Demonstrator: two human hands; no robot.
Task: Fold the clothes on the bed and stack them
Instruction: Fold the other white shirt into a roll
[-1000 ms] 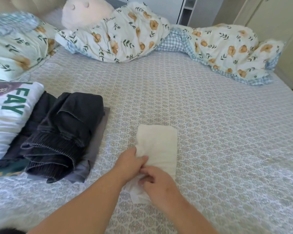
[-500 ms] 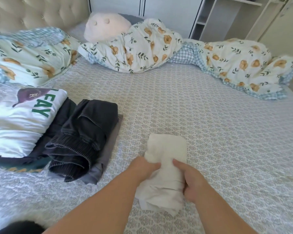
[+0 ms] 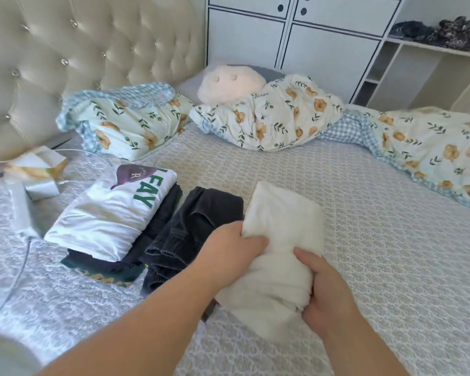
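A: How should the folded cream-white cloth bundle (image 3: 280,240) be set down well?

B: It is best kept squeezed from both sides until it is lowered flat onto a pile, so that the folds are not shaken loose. The nearer layers look slack, so they should be supported from beneath as it is placed.

A: Where is it held just now?

B: It is lifted off the patterned grey bedspread (image 3: 377,226), partly over the folded black trousers (image 3: 190,234), which lie just beside the folded white T-shirt with green lettering (image 3: 114,213) on top of dark garments.

A: And the hands?

B: The left hand (image 3: 228,251) is curled round the bundle's left edge, thumb pressed into the fabric. The right hand (image 3: 326,291) is clamped on the lower right corner, fingers (image 3: 307,256) hooked over the cloth. Both forearms are stretched forward from the bottom of the view, the left crossing towards the piles.

A: Anything to be watched?

B: The trousers are rumpled, so an uneven base may be expected; the bundle could be tipped if it is released too early
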